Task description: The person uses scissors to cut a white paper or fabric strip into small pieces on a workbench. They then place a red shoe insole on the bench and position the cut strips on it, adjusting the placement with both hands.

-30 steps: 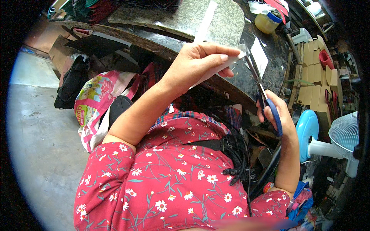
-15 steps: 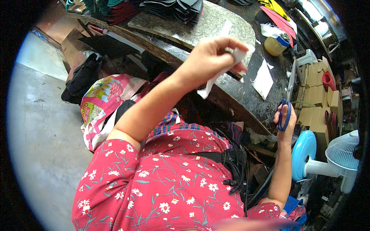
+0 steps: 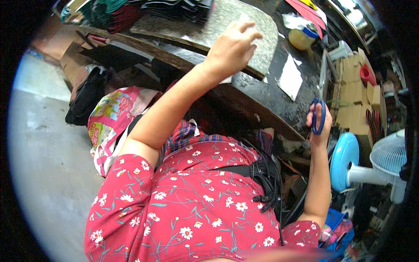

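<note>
My left hand point(image 3: 232, 49) is over the near edge of the grey stone slab point(image 3: 262, 48), its fingers apart and slightly bent. A pale bit of white strip point(image 3: 245, 18) shows past the fingertips; whether it touches them is hidden. Another white bit point(image 3: 227, 80) peeks out below the hand at the table edge. Farther right, my right hand point(image 3: 321, 126) is closed around the blue handles of a pair of scissors point(image 3: 318, 117), blades pointing away from me. A white sheet piece point(image 3: 290, 79) lies on the dark tabletop point(image 3: 276, 94) between the hands.
Stacked dark cut pieces point(image 3: 174, 11) stand on the slab's far left. A yellowish jar with blue lid point(image 3: 302, 39) sits at the back right. Cardboard boxes point(image 3: 351, 94) and a white-and-blue fan point(image 3: 345, 163) are at right. A pink printed bag point(image 3: 118, 115) is at left.
My left hand has moved left and its fingers have spread; the white strip that hung from it is now mostly out of sight. My right hand still holds the scissors. The view has shifted slightly.
</note>
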The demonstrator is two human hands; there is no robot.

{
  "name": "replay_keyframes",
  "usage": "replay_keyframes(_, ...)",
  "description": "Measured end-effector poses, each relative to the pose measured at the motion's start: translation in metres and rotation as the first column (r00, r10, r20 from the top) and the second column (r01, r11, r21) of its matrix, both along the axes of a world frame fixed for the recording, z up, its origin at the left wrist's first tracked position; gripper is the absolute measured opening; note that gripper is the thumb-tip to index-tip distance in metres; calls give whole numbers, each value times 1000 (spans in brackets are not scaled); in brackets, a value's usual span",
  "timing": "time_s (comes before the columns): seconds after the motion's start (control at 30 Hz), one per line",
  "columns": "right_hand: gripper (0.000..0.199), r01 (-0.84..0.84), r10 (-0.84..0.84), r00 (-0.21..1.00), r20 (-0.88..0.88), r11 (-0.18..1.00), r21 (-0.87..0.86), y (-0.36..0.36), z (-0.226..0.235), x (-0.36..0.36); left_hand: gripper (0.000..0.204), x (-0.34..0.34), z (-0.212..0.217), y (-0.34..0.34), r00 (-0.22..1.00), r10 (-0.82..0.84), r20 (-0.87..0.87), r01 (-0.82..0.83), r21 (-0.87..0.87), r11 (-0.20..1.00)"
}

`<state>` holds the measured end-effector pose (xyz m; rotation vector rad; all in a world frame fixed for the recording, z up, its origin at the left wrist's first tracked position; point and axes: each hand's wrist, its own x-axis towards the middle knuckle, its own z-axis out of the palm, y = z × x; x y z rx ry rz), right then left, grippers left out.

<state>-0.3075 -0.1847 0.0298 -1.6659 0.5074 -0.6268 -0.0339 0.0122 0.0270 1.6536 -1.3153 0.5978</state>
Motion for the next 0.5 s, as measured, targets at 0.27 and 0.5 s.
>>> replay_keyframes(0.27,34,13,-14,994,-109,1000,-14,15,13,-5,36,-83,2,-63,983,-160,-85,172,159,972)
replay_keyframes(0.5,38,20,-18,979,-205,1000,7,38,27,-36,27,-87,-1,-84,989,-108,-99,140,411,901)
